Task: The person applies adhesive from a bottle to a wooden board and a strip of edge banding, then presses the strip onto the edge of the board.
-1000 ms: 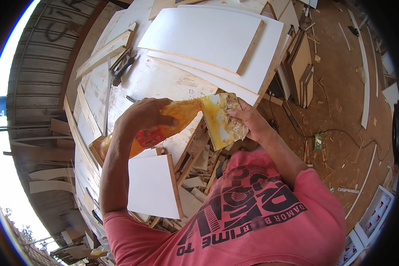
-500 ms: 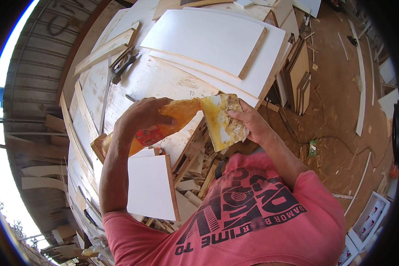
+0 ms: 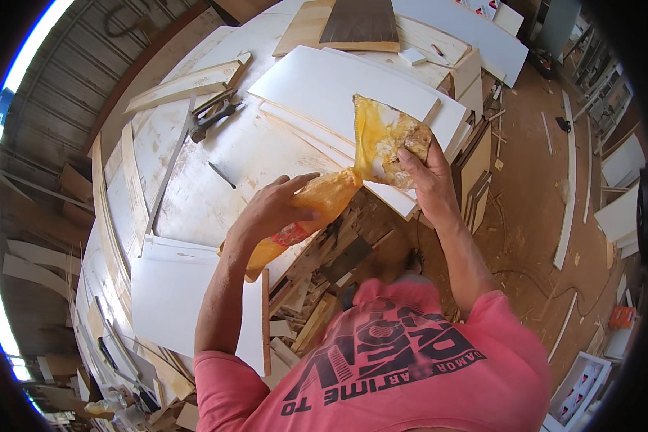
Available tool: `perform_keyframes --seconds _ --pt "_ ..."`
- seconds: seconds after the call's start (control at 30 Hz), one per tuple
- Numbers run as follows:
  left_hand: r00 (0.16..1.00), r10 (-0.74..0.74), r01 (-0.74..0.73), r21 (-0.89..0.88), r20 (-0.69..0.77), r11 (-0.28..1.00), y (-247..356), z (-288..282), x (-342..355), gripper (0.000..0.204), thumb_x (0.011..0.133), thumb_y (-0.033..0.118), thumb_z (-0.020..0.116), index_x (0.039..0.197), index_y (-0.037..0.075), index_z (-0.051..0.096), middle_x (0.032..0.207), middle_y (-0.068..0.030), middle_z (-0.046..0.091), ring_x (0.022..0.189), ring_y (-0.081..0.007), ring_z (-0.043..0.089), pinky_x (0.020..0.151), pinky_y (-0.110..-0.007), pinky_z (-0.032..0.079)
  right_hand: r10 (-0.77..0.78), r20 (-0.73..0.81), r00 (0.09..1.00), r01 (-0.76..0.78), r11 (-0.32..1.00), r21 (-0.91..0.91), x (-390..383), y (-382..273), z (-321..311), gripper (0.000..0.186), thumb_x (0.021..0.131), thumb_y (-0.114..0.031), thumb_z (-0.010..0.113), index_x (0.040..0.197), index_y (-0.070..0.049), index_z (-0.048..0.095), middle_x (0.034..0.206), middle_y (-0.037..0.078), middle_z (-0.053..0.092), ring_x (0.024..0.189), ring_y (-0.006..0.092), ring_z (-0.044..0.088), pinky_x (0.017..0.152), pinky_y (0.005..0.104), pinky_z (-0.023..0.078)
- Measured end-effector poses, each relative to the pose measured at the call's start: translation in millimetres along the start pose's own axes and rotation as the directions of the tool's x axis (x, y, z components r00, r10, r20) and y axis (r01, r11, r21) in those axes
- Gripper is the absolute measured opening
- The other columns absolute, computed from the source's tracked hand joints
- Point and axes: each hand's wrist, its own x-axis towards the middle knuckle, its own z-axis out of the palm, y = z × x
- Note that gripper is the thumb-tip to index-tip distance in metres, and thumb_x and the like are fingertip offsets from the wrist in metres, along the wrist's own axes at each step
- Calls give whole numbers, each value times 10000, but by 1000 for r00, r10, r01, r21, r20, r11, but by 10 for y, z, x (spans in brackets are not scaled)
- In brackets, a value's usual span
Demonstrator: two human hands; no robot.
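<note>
Gripping orange packet [image 3: 331, 194] with left hand [image 3: 266, 212] left of its already bunched neck [image 3: 356, 176], crusted flap [image 3: 379, 137] with right hand [image 3: 430, 180] right of it, seemingly leaving packet unemptied

Pinkish-red T-shirt [image 3: 381, 396], soft cloth, creased in places. Left sleeve [image 3: 227, 385] and right sleeve [image 3: 502, 327] both short, same shade as the body. Large black print [image 3: 385, 353] across the front: heavy block letters, some with fine striping, smaller lettering to one side. Forearms [image 3: 464, 263] and fingers [image 3: 412, 164] bare.
</note>
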Motion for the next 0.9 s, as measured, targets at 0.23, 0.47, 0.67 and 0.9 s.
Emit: perform_keyframes --seconds 0.23,0.47,0.67,0.9 --pt "969 131 -174 -199 -212 965 -161 293 128 669 765 420 714 1357 210 484 1064 -168 583 1002 -325 595 872 -405 464 -229 -6 973 225 962 -157 20 -171 125 401 949 -150 549 1301 14 448 1186 66 567 1057 102 522 909 261 431" --pt "927 190 -270 -224 -325 936 -225 379 173 711 760 502 695 1360 188 479 1024 -188 579 960 -356 594 835 -424 462 -254 -66 965 238 953 -190 -13 -263 192 371 937 -144 569 1257 31 498 1150 61 587 1020 95 535 882 254 439" --pt "924 162 -252 -232 -347 939 -212 360 129 728 773 498 684 1368 142 462 1079 -181 573 960 -346 590 848 -408 457 -264 -106 959 257 963 -81 -40 -216 213 308 929 -131 582 1187 33 549 1117 47 598 983 89 540 842 255 442" --pt "905 119 -204 -170 -409 964 -334 385 120 698 784 440 695 1370 142 461 1040 -163 571 944 -324 590 836 -402 462 -228 -57 972 234 923 304 -92 -249 378 369 925 -56 546 1281 3 465 1242 82 546 1138 189 528 986 376 427"
